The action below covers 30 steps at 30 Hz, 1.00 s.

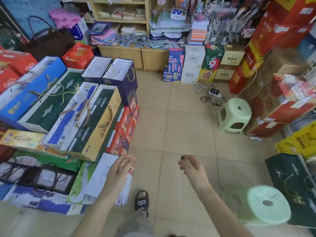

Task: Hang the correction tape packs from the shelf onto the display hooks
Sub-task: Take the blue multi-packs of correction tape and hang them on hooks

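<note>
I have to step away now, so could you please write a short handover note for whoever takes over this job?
Left hand: open, holding nothing, out over the floor.
Right hand: fingers loosely curled; a small dark thing shows at the fingertips, too blurred to identify.
Correction tape packs: apparently the small blister packs heaped on the wooden shelf across the shop.
Display hooks: right of the shelf.
Done: cannot tell.
Left: walk over, pick up packs, hang them.

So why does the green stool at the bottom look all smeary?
Head view: the near green stool is smeared by motion blur, both hands are soft too; the far stool looks sharper, and the wide lens bends the boxes at the edges.
</note>
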{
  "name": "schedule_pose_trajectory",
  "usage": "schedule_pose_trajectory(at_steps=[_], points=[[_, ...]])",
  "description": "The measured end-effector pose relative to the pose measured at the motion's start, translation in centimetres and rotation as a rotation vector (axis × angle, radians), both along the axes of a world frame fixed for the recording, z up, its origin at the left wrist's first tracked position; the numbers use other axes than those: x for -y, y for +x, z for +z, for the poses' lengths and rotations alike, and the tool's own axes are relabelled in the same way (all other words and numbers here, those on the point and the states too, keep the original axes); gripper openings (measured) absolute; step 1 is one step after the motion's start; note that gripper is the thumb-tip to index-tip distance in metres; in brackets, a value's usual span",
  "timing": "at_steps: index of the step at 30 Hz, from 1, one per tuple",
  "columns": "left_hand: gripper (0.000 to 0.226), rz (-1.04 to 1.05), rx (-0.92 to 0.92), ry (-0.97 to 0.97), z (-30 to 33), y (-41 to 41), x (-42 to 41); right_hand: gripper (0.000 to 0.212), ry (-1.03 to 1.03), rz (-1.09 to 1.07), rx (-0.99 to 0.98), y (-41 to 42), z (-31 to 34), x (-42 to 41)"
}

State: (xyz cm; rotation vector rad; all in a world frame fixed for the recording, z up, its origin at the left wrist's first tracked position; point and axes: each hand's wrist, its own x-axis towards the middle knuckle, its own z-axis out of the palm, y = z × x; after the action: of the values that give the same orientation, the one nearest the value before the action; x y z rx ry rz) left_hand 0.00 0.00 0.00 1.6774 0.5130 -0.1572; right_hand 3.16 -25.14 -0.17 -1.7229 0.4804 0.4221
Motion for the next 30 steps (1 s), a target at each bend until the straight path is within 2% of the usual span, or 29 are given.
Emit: schedule_pose_trajectory(at_steps=[3, 8, 13, 16, 18, 20, 26, 30], points=[[0.051, -0.022, 0.007, 0.018, -0.6, 3.4, -1.7, 0.011, 0.028, -0.006, 0.002, 4.1, -0.4, -2.0], [0.016, -0.042, 0.009, 0.008, -1.8, 10.3, -5.6, 0.016, 0.029, -0.026, -0.024, 10.5, -0.6, -6.4], [0.018, -0.090, -0.020, 0.030, -1.6, 17.4, -8.7, 0.011, 0.006, -0.053, -0.025, 16.0, -1.0, -9.6], [0.017, -0.076, -0.043, 0.041, -1.5, 21.3, -9.7, 0.020, -0.002, -0.077, -0.038, 18.3, -1.3, -9.9], [0.016, -0.075, -0.055, 0.034, -1.6, 23.9, -9.9, 0.015, -0.001, -0.100, -0.051, 20.0, -1.6, -9.5], [0.015, -0.074, -0.071, 0.052, -1.7, 26.6, -9.6, 0.005, -0.018, -0.124, -0.074, 22.1, -2.2, -8.6], [0.018, -0.050, -0.091, 0.056, -2.4, 35.4, -6.6, 0.011, -0.036, -0.091, -0.111, 30.8, -4.0, -5.0], [0.018, 0.038, -0.111, 0.024, -2.2, 40.8, -4.1, 0.013, -0.008, -0.057, -0.109, 38.3, -3.8, -2.7]])
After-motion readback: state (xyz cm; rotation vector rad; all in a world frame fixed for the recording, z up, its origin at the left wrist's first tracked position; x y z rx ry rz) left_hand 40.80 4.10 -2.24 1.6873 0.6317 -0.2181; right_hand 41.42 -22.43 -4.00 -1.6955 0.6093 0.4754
